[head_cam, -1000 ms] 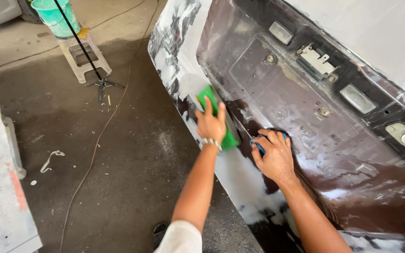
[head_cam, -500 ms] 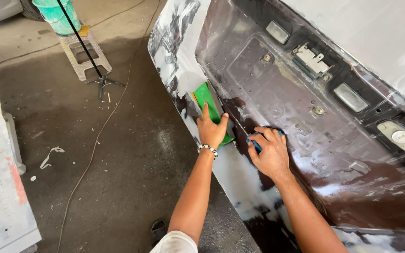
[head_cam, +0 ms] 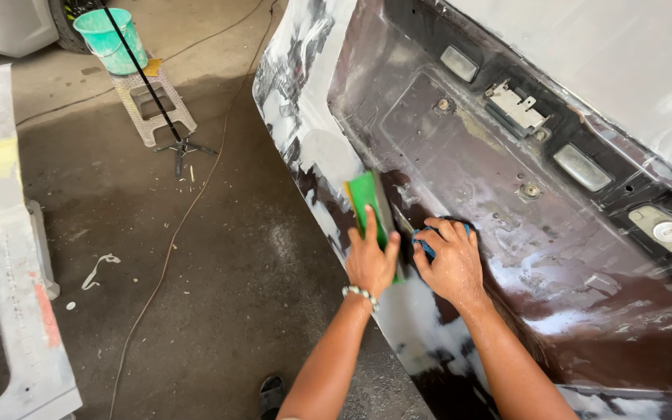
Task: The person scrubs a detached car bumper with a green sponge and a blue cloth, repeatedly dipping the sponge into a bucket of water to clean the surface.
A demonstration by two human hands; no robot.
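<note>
1. A green sanding block [head_cam: 369, 204] is pressed flat against the car's rear panel [head_cam: 460, 163] by the left hand [head_cam: 370, 263], at the ridge where the dark recessed area meets the outer, filler-patched skin. The fingers are laid long over the block, so it is held by pressure more than by a closed grip.
2. A small blue object [head_cam: 427, 247] is covered by the right hand [head_cam: 453, 264], just beside the block. The fingers are curled over it; what it is cannot be told, because only an edge is seen.
3. The two hands are almost touching each other, near the lower left edge of the recess.
4. On the floor a thin cable [head_cam: 188, 210] is lying, and further back a green bucket [head_cam: 106, 39] stands on a plastic stool [head_cam: 153, 109].
5. Risk, as a judgement: the block may slip off the ridge if the pressure is uneven, and the edge could be cut through to the metal.
6. The fingers could also be scraped, since they are close together.
</note>
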